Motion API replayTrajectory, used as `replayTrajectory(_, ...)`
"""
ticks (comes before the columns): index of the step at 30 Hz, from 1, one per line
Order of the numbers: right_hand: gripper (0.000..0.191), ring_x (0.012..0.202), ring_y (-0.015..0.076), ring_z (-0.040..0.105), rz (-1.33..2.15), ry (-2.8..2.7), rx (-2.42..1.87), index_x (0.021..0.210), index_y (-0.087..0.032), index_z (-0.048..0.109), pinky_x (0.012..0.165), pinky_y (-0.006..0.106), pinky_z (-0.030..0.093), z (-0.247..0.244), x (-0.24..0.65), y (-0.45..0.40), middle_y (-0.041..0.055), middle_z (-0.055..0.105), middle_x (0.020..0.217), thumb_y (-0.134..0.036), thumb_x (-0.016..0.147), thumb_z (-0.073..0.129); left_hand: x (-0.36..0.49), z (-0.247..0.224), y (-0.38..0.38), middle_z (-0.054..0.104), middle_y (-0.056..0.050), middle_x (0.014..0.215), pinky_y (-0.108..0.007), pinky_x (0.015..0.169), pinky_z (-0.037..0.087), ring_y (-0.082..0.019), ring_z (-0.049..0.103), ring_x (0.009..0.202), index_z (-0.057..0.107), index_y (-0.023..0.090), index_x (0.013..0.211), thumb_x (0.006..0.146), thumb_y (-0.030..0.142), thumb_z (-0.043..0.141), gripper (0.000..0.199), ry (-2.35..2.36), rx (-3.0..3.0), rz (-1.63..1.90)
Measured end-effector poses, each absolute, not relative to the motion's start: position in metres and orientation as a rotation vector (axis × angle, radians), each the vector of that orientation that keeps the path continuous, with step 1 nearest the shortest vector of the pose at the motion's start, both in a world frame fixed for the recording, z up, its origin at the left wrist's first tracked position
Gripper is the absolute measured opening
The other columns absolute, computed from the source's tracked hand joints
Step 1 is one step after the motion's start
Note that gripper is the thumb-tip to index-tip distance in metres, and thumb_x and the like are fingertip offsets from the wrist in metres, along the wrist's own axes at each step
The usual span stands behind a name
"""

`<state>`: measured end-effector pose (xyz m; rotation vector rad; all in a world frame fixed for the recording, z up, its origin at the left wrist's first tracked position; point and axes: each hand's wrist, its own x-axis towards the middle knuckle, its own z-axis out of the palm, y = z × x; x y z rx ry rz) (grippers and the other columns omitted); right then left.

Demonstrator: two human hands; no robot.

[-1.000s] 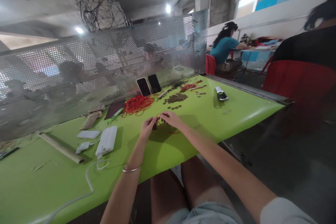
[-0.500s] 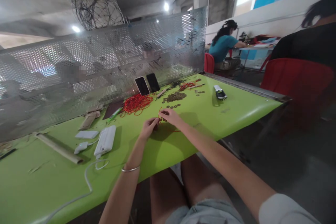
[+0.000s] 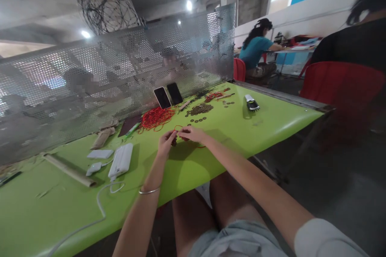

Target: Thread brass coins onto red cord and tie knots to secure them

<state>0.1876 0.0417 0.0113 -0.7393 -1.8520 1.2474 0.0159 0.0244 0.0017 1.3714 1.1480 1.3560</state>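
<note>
Here, my left hand (image 3: 167,139) and right hand (image 3: 190,133) pinch thin red cord (image 3: 178,126), arched sideways between them, inside the flat green table (image 3: 187,172)'s near edge.

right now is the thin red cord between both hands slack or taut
Slack: the thin red cord arches between the left hand and right hand.

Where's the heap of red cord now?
In the head view, the heap of red cord lies left of the pile of discs, just beyond the left hand.
</note>
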Motion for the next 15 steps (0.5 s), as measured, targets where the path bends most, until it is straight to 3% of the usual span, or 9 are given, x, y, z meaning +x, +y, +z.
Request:
replayTrajectory(6,0.023,0.062,0.0106,0.055,1.323,-1.709,-0.806,0.094,-0.016,0.062,0.059,0.022,0.043,0.005,0.183,0.046,0.0036,0.063,0.079,-0.033,0.086,0.048,0.017,0.004,0.022,0.055,0.003,0.057,-0.018,0.043,0.037,-0.006,0.048,0.046,0.068,0.014,0.084,0.064,0.043,0.071,0.035,1.066,1.344,1.282)
replayTrajectory(9,0.020,0.064,0.0101,0.055,1.366,-1.663,-0.788,0.096,-0.017,0.062,0.059,0.021,0.043,0.003,0.181,0.047,0.0038,0.064,0.083,-0.029,0.083,0.055,0.019,0.005,0.018,0.056,0.003,0.058,-0.019,0.046,0.038,-0.007,0.050,0.048,0.066,0.013,0.082,0.065,0.039,0.072,0.032,1.029,1.342,1.222)
replayTrajectory(15,0.031,0.060,0.0090,0.050,1.426,-1.617,-0.756,0.088,-0.014,0.064,0.053,0.019,0.038,-0.001,0.182,0.046,0.0017,0.061,0.073,-0.043,0.074,0.063,0.021,0.007,0.013,0.056,0.003,0.057,-0.020,0.047,0.039,-0.007,0.049,0.049,0.063,0.012,0.080,0.070,0.034,0.069,0.025,0.981,1.329,1.190)
